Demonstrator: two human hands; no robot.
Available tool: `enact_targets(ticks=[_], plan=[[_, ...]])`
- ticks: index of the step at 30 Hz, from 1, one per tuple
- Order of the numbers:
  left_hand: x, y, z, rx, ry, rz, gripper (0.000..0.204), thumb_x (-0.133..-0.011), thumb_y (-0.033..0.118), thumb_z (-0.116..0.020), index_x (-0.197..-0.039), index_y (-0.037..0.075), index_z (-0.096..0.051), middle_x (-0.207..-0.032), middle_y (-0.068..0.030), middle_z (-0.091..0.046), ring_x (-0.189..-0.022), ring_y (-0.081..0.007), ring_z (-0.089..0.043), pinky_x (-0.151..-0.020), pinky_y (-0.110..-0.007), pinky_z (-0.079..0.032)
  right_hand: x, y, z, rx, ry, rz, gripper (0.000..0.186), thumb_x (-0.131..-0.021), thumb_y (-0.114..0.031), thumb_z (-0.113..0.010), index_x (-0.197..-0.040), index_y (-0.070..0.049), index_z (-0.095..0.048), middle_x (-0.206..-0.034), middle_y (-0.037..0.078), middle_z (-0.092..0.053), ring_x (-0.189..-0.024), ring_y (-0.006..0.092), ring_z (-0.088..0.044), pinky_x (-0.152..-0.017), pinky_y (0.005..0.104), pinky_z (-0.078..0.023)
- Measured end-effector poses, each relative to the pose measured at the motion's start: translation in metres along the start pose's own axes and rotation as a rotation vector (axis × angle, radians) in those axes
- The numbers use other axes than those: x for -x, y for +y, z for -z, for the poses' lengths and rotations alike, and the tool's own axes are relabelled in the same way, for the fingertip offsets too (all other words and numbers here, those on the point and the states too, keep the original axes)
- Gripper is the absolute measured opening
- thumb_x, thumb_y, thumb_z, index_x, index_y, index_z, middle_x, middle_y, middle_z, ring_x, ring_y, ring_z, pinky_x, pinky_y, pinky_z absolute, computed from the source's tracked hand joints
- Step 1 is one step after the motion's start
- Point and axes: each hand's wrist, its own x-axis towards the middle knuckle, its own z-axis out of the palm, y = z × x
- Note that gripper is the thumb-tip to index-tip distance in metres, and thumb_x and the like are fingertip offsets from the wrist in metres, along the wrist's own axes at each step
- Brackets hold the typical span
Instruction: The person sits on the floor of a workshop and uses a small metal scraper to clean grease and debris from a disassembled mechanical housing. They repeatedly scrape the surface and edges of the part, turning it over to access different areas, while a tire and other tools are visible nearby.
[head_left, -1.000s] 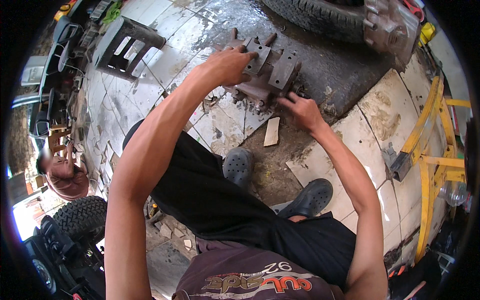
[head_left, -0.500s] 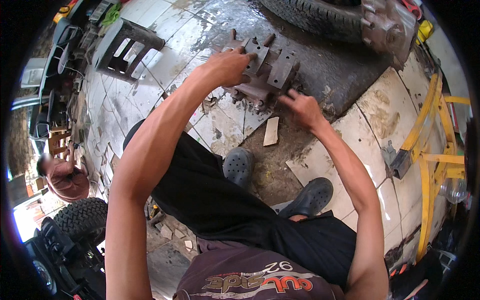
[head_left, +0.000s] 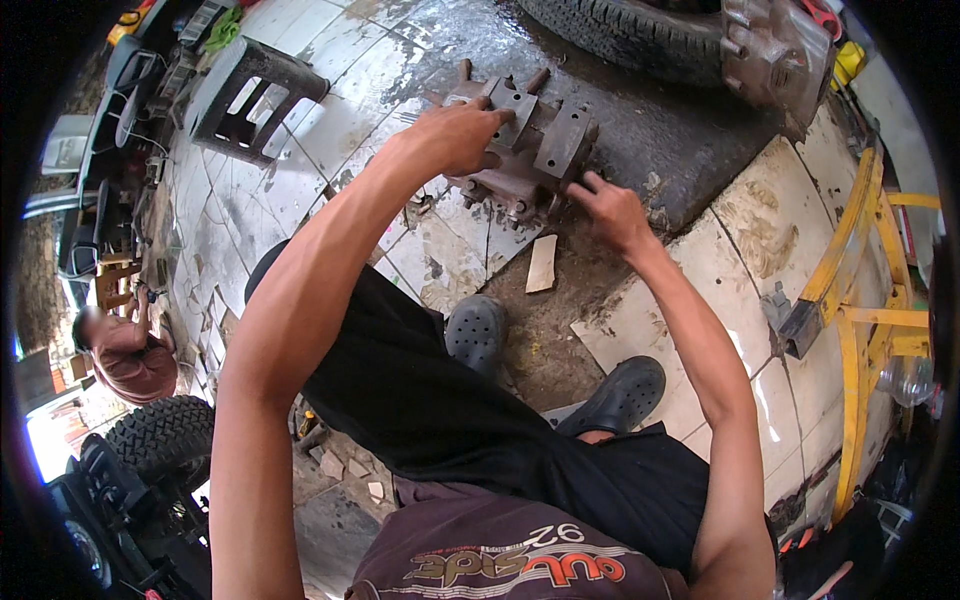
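Observation:
A rusty metal assembly with bolts along its near edge rests on the floor ahead of me. On top sit two flat grey blocks with holes, a left block and a right block. My left hand grips the assembly at the left block, fingers over its edge and thumb lower down. At the assembly's near right corner is my right hand, its fingers curled and drawn together. Whatever those fingertips pinch is too small to make out.
A tire and a rusty housing stand beyond, at far right. Yellow metal frame is on the right, dark plastic stool on the left. A tile piece lies near my feet. Another person sits far left.
My right hand has shifted slightly right and is less blurred, with its fingertips still by the assembly's corner. The left hand stays in place on the block.

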Motion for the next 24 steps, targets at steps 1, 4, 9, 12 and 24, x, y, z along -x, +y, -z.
enact_targets(ticks=[1,4,9,12,24], plan=[[0.001,0.001,0.001,0.002,-0.012,0.007,0.069,-0.086,0.03,-0.072,-0.147,0.015,-0.041,-0.142,-0.0162,-0.047,-0.114,-0.0396,-0.06,-0.093,-0.048,-0.052,0.0,-0.006,0.002,-0.027,-0.065,0.018,0.047,-0.07,-0.009,-0.068,-0.116,-0.018,-0.063,-0.101,0.011,-0.062,-0.079,0.0343,-0.067,-0.065,0.0442,-0.056],[0.008,0.004,0.003,0.012,0.037,0.019,0.061,-0.087,0.031,-0.071,-0.14,0.013,-0.049,-0.134,-0.0166,-0.055,-0.112,-0.0388,-0.061,-0.092,-0.048,-0.052,0.001,-0.025,-0.001,-0.071,-0.336,0.158,0.044,-0.072,-0.008,-0.066,-0.116,-0.017,-0.064,-0.103,0.009,-0.065,-0.08,0.0331,-0.067,-0.066,0.0425,-0.056],[0.022,0.008,0.014,0.071,0.048,0.246,0.035,-0.09,0.032,-0.065,-0.114,0.006,-0.065,-0.103,-0.0201,-0.068,-0.101,-0.0397,-0.065,-0.084,-0.049,-0.053,0.002,-0.042,0.012,-0.285,-0.051,0.034,0.025,-0.085,-0.017,-0.065,-0.11,-0.015,-0.065,-0.101,0.011,-0.065,-0.079,0.0347,-0.068,-0.064,0.043,-0.056],[0.029,0.011,0.011,0.201,0.156,0.374,0.033,-0.093,0.034,-0.058,-0.099,0.004,-0.07,-0.095,-0.0229,-0.07,-0.094,-0.042,-0.066,-0.08,-0.05,-0.053,-0.021,-0.05,0.024,-0.428,0.331,-0.071,0.022,-0.09,-0.022,-0.066,-0.107,-0.008,-0.066,-0.096,0.014,-0.067,-0.081,0.0367,-0.067,-0.069,0.0451,-0.054],[0.071,0.035,0.046,1.407,0.657,0.387,0.044,-0.099,0.032,-0.057,-0.124,-0.006,-0.06,-0.115,-0.0138,-0.066,-0.1,-0.0207,-0.067,-0.089,-0.033,-0.056,-0.177,-0.106,0.082,-0.818,0.439,-0.229,0.023,-0.089,-0.015,-0.065,-0.105,0.001,-0.07,-0.089,0.011,-0.073,-0.075,0.018,-0.068,-0.072,0.0311,-0.054]])
